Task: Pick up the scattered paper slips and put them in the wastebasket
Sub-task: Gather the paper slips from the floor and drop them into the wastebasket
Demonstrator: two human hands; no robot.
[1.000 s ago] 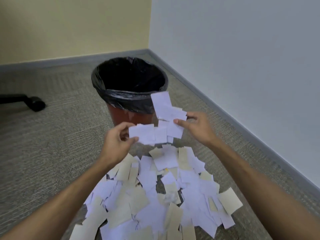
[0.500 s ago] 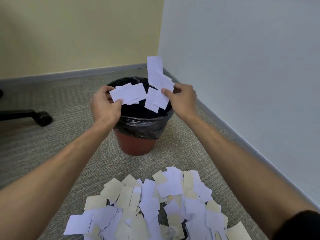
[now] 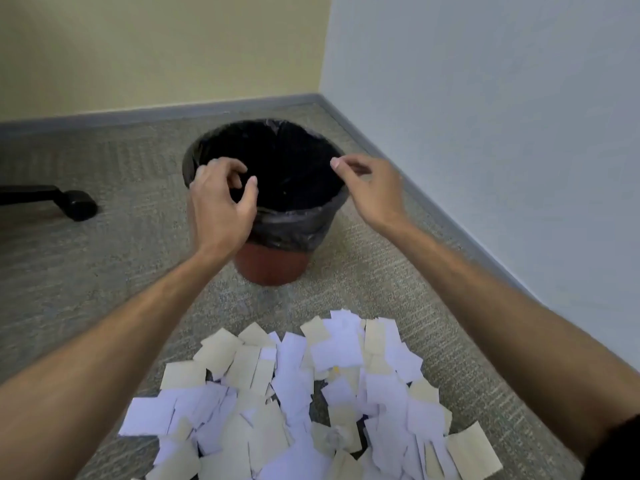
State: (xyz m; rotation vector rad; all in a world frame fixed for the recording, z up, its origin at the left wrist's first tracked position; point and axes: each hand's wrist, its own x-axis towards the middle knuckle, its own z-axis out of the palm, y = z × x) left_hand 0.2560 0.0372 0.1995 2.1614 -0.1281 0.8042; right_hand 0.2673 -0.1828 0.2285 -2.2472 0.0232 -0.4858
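left hand (image 3: 221, 199) and right hand (image 3: 374, 188) above wastebasket (image 3: 298, 223), fingers loosely apart, holding nothing | paper slips (image 3: 294, 393) heaped on floor nearby | advice: gather small bundles, release only over opening

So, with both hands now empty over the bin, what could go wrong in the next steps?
1. The wastebasket looks light and narrows toward its base; the left hand is close to its rim, so a bump might tip it.
2. The paper slips overlap loosely on the carpet, so a hasty grab may scatter or drop some on the way.
3. The black liner sits loosely folded over the rim and could get dragged inward.
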